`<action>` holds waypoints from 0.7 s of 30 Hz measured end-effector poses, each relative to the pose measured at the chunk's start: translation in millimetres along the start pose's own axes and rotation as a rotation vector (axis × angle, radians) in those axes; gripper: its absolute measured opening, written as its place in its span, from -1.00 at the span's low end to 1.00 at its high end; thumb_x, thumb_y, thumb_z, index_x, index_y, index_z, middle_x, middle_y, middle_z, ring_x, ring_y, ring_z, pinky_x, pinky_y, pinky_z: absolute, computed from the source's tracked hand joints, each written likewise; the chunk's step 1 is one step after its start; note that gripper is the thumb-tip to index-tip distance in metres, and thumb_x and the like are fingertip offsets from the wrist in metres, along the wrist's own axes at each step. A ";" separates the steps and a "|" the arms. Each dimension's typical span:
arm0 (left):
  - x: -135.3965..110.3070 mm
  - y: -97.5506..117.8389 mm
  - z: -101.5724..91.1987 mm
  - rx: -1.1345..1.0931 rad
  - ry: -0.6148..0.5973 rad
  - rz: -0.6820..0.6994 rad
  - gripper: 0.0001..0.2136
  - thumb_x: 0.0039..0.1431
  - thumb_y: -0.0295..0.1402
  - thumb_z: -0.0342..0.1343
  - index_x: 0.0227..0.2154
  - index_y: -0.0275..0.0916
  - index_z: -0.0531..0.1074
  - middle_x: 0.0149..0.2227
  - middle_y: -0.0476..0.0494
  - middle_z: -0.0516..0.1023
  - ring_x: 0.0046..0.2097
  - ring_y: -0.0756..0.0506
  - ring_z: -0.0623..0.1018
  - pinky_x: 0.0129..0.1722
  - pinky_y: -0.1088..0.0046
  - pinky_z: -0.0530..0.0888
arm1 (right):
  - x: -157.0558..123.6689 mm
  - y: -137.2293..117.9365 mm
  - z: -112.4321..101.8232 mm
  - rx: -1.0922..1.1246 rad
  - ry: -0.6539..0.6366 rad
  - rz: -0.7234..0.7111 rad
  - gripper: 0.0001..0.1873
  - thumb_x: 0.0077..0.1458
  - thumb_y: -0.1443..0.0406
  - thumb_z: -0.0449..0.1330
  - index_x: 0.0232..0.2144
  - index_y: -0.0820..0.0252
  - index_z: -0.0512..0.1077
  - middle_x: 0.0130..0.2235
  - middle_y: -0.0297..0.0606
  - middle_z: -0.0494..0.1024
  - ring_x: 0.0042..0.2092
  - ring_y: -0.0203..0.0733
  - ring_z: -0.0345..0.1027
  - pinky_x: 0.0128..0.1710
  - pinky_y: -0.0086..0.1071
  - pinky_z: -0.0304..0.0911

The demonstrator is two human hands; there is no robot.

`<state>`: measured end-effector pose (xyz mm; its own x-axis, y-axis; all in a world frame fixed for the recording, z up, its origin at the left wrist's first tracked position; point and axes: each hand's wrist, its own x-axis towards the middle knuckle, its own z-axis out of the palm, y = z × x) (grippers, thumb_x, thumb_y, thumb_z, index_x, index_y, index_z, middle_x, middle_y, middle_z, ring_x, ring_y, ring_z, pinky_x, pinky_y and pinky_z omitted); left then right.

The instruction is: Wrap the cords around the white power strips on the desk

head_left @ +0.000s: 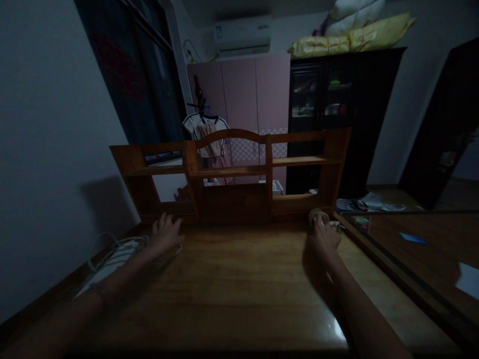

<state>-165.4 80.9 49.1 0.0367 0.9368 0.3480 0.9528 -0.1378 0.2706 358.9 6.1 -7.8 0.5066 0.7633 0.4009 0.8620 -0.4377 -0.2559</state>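
Reaching over the left side of a wooden desk [232,279], my left hand [166,233] has its fingers spread and nothing in them. A white cable [178,250] lies on the desktop just beside it. To the left, by the wall, white papers or a flat white thing [116,259] with cables around it lie partly behind my forearm. On the far right of the desktop, my right hand [326,239] has its fingers closed on a pale ring-shaped roll [313,214]; the dim light hides its exact kind. Behind both hands stands a wooden desk shelf [234,204].
Small pale items [337,226] lie beside my right hand. Right of the desk is a lower brown surface [419,254] with a blue card [412,238] and white paper [469,279]. Beyond stand a pink wardrobe [239,94], a dark cabinet [374,99] and hanging clothes [209,132].
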 end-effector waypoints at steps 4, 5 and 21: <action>-10.5 53.3 44.4 -0.063 -0.049 0.150 -0.53 -0.08 -0.22 0.22 -0.04 -0.19 0.42 0.23 -0.42 0.18 0.35 -0.40 -0.13 0.22 -0.08 -0.07 | 2.0 1.7 -6.5 0.060 -0.013 0.035 -0.29 0.00 0.29 0.19 0.19 0.27 0.08 -0.15 0.15 0.43 -0.03 0.27 0.32 -0.21 -0.09 0.20; -14.0 65.9 55.6 -0.090 -0.057 0.179 -0.53 -0.06 -0.18 0.22 -0.04 -0.18 0.43 0.22 -0.41 0.19 0.35 -0.39 -0.12 0.23 -0.05 -0.05 | 1.7 0.1 -8.3 0.085 -0.022 0.043 -0.35 0.02 0.29 0.17 0.15 0.29 0.12 -0.19 0.12 0.45 -0.07 0.26 0.35 -0.21 -0.09 0.20; -56.1 173.7 119.3 -0.645 0.051 0.342 -0.35 0.17 -0.19 0.11 0.27 -0.06 0.00 0.24 -0.19 0.16 0.23 -0.17 0.27 0.19 0.25 0.26 | -32.4 -83.1 -18.6 1.179 -0.642 -0.126 -0.51 -0.08 0.18 0.14 -0.05 0.21 0.44 -0.07 -0.20 0.54 -0.13 -0.11 0.45 -0.24 -0.38 0.33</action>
<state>34.0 42.8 -30.5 0.2714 0.7937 0.5444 0.5232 -0.5964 0.6087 271.2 8.9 16.8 0.0478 0.9956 0.0811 0.2069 0.0696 -0.9759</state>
